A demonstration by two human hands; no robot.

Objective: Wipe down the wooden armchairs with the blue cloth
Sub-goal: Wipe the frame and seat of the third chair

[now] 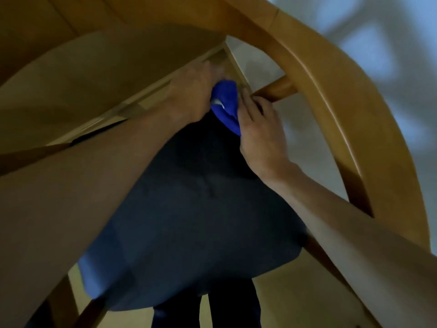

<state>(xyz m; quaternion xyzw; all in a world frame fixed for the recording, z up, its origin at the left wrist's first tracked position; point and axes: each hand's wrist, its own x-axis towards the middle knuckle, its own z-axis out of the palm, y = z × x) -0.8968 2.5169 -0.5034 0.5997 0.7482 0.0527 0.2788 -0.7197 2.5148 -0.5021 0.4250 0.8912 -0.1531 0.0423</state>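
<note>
I look steeply down onto a wooden armchair with a curved armrest (331, 86) sweeping across the right side and a dark blue seat cushion (201, 221) below me. The blue cloth (225, 107) is bunched at the seat's far corner, where the backrest frame (132, 107) meets a round wooden rung (279, 89). My left hand (191, 93) grips the cloth from the left, pressed against the frame. My right hand (260, 131) holds the cloth's other side, fingers curled over it by the rung. Both forearms reach over the cushion.
Pale floor (378, 55) shows to the right beyond the armrest, blurred. A light wooden backrest panel (82, 74) fills the upper left. Chair legs and my dark trouser legs (227, 308) show at the bottom, under the seat.
</note>
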